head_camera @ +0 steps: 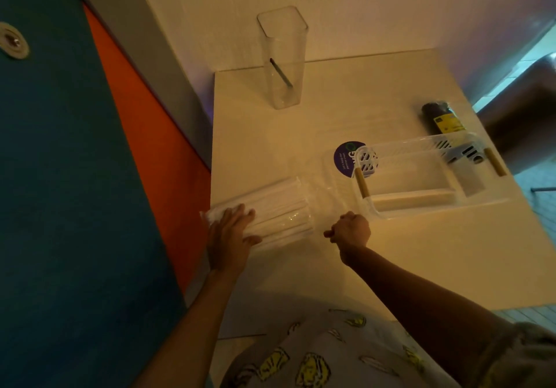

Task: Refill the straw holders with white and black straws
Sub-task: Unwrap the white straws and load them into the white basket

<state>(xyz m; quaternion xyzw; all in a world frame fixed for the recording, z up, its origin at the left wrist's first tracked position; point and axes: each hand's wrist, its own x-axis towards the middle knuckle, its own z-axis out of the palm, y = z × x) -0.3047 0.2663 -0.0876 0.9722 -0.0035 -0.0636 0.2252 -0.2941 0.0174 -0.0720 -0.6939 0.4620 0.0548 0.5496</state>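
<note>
A clear plastic pack of white straws point(279, 210) lies on the white table point(270, 135) near its left front edge. My left hand point(230, 234) rests flat on the pack's left end, fingers spread. My right hand point(350, 229) is closed on the loose clear wrapper at the pack's right end. A tall clear square straw holder point(284, 57) stands at the back with one black straw point(281, 72) leaning inside. A pack of black straws point(442, 118) lies at the right. A white slotted basket point(421, 174) with wooden handles sits in the middle right.
A round purple sticker point(346, 157) shows beside the basket. A blue and orange wall panel point(90, 177) runs along the table's left side. A dark seat point(523, 111) stands beyond the right edge. Patterned fabric on my lap point(316, 357) lies below the front edge.
</note>
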